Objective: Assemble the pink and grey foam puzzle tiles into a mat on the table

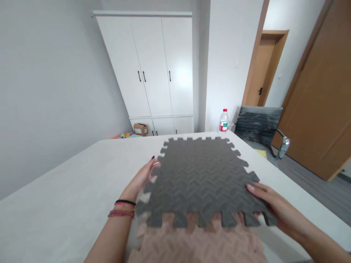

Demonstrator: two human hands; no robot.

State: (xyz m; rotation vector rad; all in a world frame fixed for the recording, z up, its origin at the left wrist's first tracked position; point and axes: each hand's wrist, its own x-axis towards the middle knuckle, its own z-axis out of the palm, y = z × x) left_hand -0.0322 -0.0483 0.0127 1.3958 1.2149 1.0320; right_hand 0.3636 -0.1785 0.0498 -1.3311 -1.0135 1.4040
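A dark grey foam puzzle mat tile [200, 175] with a leaf-like tread pattern and toothed edges is held between my two hands. At its left edge is my left hand [145, 175], fingers against the side and partly hidden by the tile. My right hand [267, 195] grips the near right edge, thumb on top and fingers underneath. Below and nearer to me lies a pinkish-brown foam mat tile [197, 244], partly covered by the grey one. The white table [82, 193] is beneath them.
A plastic bottle [223, 121] with a red cap stands at the table's far right corner. Beyond are a dark chair [257, 124], a white cabinet [161, 65] and a cardboard box [140, 129]. A wall [49, 80] borders the left side.
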